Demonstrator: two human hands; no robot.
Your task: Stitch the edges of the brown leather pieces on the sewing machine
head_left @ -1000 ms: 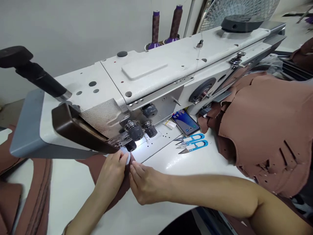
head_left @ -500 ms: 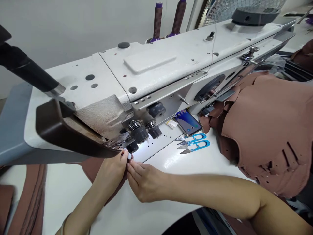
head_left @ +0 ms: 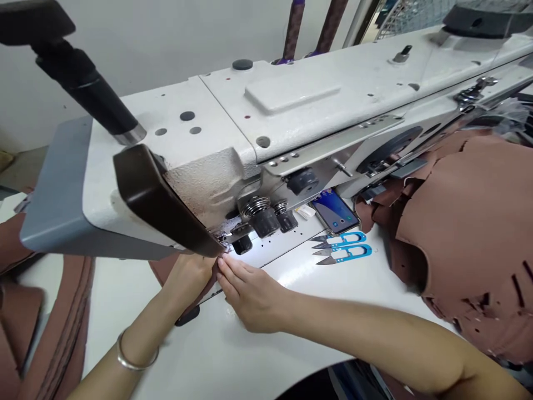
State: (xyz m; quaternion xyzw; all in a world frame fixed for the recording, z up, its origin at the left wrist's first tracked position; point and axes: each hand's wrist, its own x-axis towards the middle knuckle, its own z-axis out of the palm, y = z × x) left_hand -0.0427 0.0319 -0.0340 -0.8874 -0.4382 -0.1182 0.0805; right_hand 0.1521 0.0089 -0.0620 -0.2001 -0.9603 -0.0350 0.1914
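A white sewing machine [head_left: 291,105] stands before me, its needle area lit and partly hidden by a dark brown curved guard [head_left: 162,205]. Beneath the head lies a reddish-brown leather piece [head_left: 211,286]. My left hand [head_left: 194,278] is closed at the leather's edge, its fingertips mostly hidden behind the guard. Close beside it, my right hand [head_left: 254,294] has its fingers pressed together, pinching the near edge of the same piece. Both hands rest low, just in front of the needle area.
Two blue-handled thread snips [head_left: 343,253] and a phone [head_left: 335,211] lie right of the hands. Brown leather pieces [head_left: 474,216] are heaped at the right; leather strips [head_left: 62,333] lie at the left. Thread cones [head_left: 293,28] stand behind the machine.
The view has shifted, so the machine sits further right in the picture. Both hands are slightly nearer the needle area, with the leather further in. A black object by the left wrist now shows.
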